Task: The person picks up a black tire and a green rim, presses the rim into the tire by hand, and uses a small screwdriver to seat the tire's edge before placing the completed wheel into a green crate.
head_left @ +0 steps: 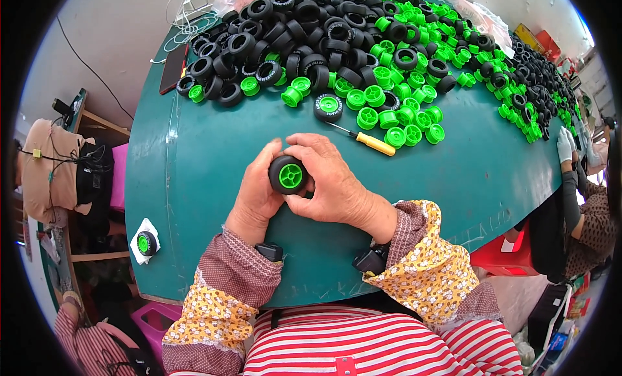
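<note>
The left hand [256, 181] and right hand [334, 181] curl round a black-tyred green wheel [289, 175], gripping it above the green table [447, 181]. Bare tabletop opens on either side, bounded by the table's left and near edges, and ahead by a yellow-handled screwdriver [375, 143], heaped tyres [337, 31] and green rims [374, 96]. Another wheel [146, 243] sits on a white tissue [144, 225] near the left edge. The pale plastic bag's [483, 26] contents are hard to make out; the hands hide part of the gripped wheel

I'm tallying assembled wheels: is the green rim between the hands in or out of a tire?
In: the black tire rings the green rim on the visible face; the far side is hidden.
</note>
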Tool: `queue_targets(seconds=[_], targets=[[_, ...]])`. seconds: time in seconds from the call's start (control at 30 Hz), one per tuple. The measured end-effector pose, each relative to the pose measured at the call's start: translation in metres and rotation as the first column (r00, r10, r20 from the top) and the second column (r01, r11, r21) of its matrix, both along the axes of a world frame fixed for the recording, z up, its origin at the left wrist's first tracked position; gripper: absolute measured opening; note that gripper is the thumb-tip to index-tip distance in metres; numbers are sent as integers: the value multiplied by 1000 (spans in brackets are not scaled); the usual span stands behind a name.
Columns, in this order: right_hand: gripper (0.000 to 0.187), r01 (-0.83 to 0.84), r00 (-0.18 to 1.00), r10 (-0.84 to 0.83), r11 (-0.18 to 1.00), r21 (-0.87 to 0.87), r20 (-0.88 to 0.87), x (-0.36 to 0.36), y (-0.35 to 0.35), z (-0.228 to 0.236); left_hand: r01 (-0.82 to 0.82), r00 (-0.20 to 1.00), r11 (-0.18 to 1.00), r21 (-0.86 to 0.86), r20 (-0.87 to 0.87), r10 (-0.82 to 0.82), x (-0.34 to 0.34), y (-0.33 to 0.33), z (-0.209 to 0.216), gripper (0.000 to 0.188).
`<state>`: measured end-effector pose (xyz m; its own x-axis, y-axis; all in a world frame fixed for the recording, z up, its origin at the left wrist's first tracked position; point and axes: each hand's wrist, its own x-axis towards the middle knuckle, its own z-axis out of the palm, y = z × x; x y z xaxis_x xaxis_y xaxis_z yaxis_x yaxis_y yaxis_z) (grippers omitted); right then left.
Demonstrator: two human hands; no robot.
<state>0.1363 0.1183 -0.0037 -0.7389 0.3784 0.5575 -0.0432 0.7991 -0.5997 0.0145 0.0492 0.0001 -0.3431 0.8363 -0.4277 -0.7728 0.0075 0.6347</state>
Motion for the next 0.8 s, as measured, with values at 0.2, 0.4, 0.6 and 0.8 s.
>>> queue_targets(seconds=[0.2, 0.4, 0.6, 0.8], targets=[[59, 30, 998, -36, 995, -98, -60, -2, -3, -4, 137, 988, 989, 60, -73, -133, 1, -3, -3, 31], [56, 68, 995, -73, 995, -71, -67, -6, -4, -9, 10, 1000, 996, 91, -1, -10, -4, -2, -18, 29], [50, 31, 997, -33, 999, -39, -65, -1, -2, -1, 54, 995, 991, 124, 75, -63, 6, 0, -2, 24], [54, 21, 992, -31, 997, -80, -120, -4, -8, -3, 43, 999, 992, 120, -38, -38, 8, -1, -2, 26]])
